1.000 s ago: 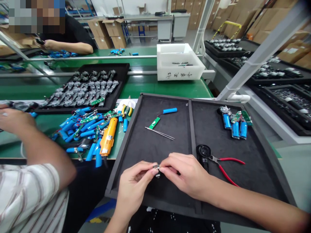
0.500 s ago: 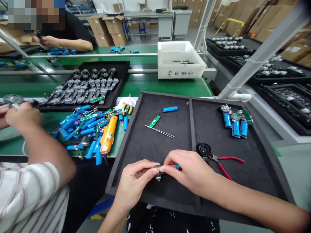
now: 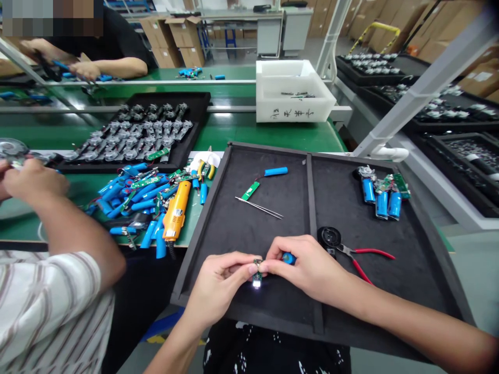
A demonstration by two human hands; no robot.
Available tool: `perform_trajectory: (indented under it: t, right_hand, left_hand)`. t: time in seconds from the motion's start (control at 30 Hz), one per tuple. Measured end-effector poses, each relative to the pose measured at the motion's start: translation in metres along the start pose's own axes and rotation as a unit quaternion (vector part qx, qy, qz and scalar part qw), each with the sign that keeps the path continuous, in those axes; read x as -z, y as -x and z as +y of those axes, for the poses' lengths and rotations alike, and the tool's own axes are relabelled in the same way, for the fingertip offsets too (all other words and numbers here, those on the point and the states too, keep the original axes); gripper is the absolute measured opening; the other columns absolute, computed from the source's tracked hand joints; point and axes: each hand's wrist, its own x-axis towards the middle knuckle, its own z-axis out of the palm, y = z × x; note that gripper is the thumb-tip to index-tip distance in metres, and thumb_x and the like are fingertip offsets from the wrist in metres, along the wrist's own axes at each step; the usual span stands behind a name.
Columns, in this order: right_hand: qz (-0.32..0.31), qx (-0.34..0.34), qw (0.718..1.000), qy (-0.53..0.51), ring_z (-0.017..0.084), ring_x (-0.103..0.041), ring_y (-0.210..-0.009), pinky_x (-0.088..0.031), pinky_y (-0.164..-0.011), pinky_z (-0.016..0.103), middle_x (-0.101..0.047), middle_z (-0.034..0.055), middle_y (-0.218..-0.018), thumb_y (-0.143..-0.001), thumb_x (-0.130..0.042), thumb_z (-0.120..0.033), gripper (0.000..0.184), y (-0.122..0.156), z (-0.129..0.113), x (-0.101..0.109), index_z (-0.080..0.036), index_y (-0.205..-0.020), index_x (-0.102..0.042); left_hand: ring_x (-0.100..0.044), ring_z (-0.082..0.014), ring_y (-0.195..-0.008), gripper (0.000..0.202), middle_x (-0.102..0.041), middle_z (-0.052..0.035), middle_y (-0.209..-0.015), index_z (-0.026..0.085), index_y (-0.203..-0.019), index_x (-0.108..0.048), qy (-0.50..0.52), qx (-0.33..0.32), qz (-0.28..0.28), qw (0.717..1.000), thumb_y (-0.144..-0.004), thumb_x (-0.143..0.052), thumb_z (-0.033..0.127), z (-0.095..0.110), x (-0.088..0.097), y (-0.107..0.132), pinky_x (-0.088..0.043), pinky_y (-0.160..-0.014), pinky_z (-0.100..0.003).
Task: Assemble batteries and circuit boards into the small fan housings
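Over the front of the black tray, my left hand pinches a small green circuit board between thumb and forefinger. A white light glows at the board's lower end. My right hand is closed, its thumb and fingertip meeting the board's upper edge. Within its curled fingers shows the end of a blue battery cell; the rest is hidden. Farther back lie tweezers and a green board wired to another blue cell. Red-handled pliers rest by a black round part.
Blue-cell assemblies sit in the tray's right section. Left of the tray are an orange electric screwdriver and a pile of blue cells. A white bin stands behind. A co-worker's arm is at left.
The light on the circuit board has come on. More of the blue cell shows in my right hand. My hands stay nearly in place. The person across the bench has moved their hands.
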Motion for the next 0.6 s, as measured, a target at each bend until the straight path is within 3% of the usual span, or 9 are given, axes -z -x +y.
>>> perform_trajectory:
  t: [0.17,0.27,0.33,0.47,0.6]
  right_hand:
    - [0.011,0.008,1.0,-0.005,0.011,-0.066,-0.074,-0.045,-0.071,0.022,-0.074,-0.0058,-0.08,-0.096,-0.07,-0.036,0.017,0.003,-0.008,0.009,-0.022,-0.086,-0.07]
    - [0.054,0.006,0.999,-0.006,0.009,-0.062,-0.072,-0.044,-0.068,0.02,-0.069,-0.0057,-0.08,-0.097,-0.067,-0.034,0.015,0.018,-0.016,0.014,-0.021,-0.089,-0.066]
    - [0.065,-0.001,0.998,-0.005,0.009,-0.062,-0.074,-0.044,-0.069,0.02,-0.067,-0.005,-0.083,-0.1,-0.064,-0.032,0.013,0.032,-0.019,0.015,-0.021,-0.094,-0.064]
    - [0.031,0.009,0.999,0.023,0.012,-0.063,-0.086,-0.048,-0.082,0.022,-0.069,-0.0008,-0.096,-0.102,-0.059,-0.03,0.011,0.058,-0.017,0.004,-0.021,-0.104,-0.064]
    - [-0.009,0.075,0.996,0.044,0.015,-0.065,-0.101,-0.049,-0.096,0.025,-0.071,0.0045,-0.106,-0.102,-0.056,-0.023,0.013,0.071,-0.011,0.002,-0.017,-0.11,-0.064]
  left_hand:
    - [-0.072,-0.0142,-0.081,0.014,-0.075,-0.004,-0.091,0.021,-0.101,-0.078,-0.012,-0.02,-0.039,0.999,-0.093,-0.068,0.027,0.011,-0.005,-0.004,-0.056,-0.074,-0.02]
    - [-0.07,-0.016,-0.09,0.02,-0.07,-0.0045,-0.103,0.024,-0.112,-0.071,0.015,-0.034,-0.064,0.997,-0.093,-0.069,0.023,0.016,-0.009,-0.002,-0.057,-0.082,-0.024]
    - [-0.068,-0.0157,-0.09,0.016,-0.068,-0.0042,-0.101,0.024,-0.106,-0.07,0.041,-0.042,-0.063,0.996,-0.091,-0.071,0.019,0.014,-0.01,-0.001,-0.056,-0.081,-0.024]
    - [-0.064,-0.0135,-0.081,0.005,-0.066,-0.0024,-0.087,0.023,-0.091,-0.071,0.114,-0.063,-0.068,0.989,-0.091,-0.07,0.019,0.0,-0.019,-0.001,-0.053,-0.069,-0.021]
    - [-0.063,-0.0151,-0.077,0.017,-0.066,-0.0008,-0.078,0.026,-0.104,-0.07,0.151,-0.083,-0.033,0.985,-0.088,-0.074,0.024,-0.002,-0.037,-0.001,-0.053,-0.068,-0.024]
